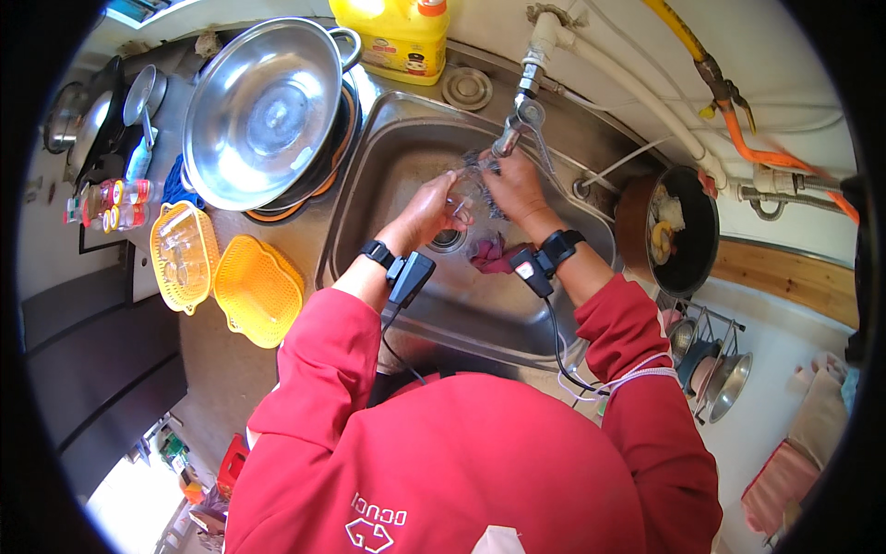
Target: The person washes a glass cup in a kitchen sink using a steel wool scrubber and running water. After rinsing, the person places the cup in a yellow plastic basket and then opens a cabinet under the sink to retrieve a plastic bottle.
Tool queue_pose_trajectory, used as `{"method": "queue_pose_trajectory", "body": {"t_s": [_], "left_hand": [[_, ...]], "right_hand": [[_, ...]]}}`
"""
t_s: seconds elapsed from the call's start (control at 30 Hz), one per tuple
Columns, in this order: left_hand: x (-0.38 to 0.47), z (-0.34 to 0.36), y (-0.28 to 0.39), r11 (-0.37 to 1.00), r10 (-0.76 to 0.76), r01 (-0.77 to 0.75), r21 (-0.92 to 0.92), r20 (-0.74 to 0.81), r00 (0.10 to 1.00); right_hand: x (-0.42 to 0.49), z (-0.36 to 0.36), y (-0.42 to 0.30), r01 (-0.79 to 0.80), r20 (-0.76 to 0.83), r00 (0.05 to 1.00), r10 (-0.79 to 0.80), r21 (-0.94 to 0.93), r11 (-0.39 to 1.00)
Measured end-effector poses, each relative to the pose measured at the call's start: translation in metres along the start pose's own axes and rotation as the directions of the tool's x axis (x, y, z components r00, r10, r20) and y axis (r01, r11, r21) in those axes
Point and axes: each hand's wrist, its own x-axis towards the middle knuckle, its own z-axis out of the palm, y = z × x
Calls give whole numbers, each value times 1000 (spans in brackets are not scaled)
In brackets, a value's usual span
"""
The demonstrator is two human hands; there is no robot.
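Over a stainless steel sink (554, 315), both of my hands are close together beneath the faucet (509, 138). Curled fingers of my left hand (430, 206) hold a small clear glass (458, 206), partly covered by the fingers. My right hand (512, 185) grips a dark grey, stringy scrubber (493, 202) just under the spout; part of it is hidden by the hand. Below them, a wet maroon cloth (495, 255) lies on the sink floor beside the drain (446, 239).
A large steel wok (270, 114) rests on the hob at left. Nearby stand a yellow basket of clear glasses (181, 256) and another yellow basket (259, 291). A yellow jug (401, 48) is behind the sink; a dark pot with food scraps (633, 221) is at right.
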Motion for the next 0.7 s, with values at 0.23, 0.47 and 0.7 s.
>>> {"method": "queue_pose_trajectory", "body": {"t_s": [0.23,0.47,0.7], "left_hand": [[1,-16,2,948,105,-40,-314,194,975],[5,-19,0,887,190,-68,-458,227,955],[7,-17,-9,889,158,-25,-456,256,954]], "right_hand": [[-9,-11,7,-267,-130,944,302,232,935],[-22,0,-45,150,-106,985,-136,138,979],[-10,7,-47,91,-75,994,-85,75,993]]}}
